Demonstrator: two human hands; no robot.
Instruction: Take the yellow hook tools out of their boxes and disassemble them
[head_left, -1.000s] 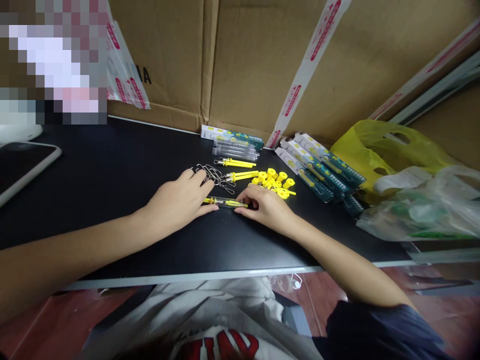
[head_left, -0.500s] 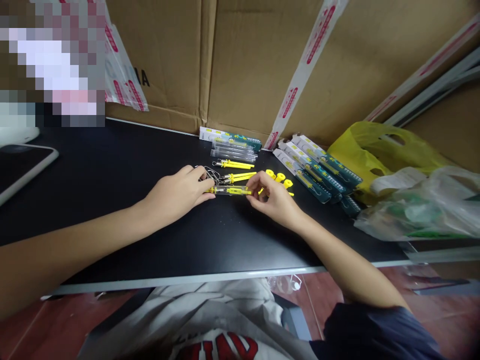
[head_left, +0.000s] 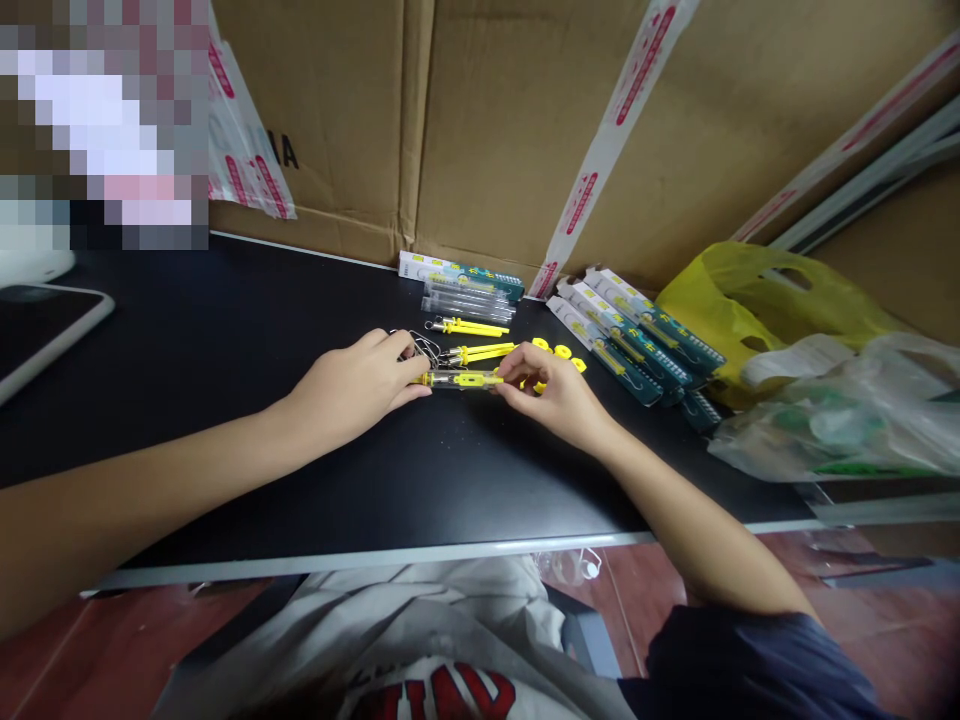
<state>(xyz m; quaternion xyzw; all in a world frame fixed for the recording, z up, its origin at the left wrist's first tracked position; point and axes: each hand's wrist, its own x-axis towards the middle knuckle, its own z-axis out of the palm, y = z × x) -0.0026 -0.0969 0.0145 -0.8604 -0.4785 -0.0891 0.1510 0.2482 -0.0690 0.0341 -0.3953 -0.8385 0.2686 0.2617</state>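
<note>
A clear-tubed spring scale point(head_left: 466, 379) with yellow inner parts lies level between my two hands, just above or on the black table. My left hand point(head_left: 365, 378) is closed around its left end. At its right end, the fingertips of my right hand point(head_left: 551, 395) are pinched on the yellow tip. Just behind it lie metal hooks point(head_left: 424, 350) and yellow inner pieces point(head_left: 480, 353) with metal ends. Small yellow caps point(head_left: 562, 352) sit beyond my right hand, which partly hides some of them.
Clear tubes point(head_left: 469, 303) lie before a printed box point(head_left: 420, 266) at the back. More printed boxes point(head_left: 622, 335) are stacked at right, beside a yellow bag point(head_left: 720, 290) and a clear plastic bag point(head_left: 862, 400). A phone-like device point(head_left: 52, 325) lies at left. Cardboard point(head_left: 495, 130) stands behind the table.
My right fingers have shifted very slightly at the right end of the spring scale. My left hand keeps its place and grip.
</note>
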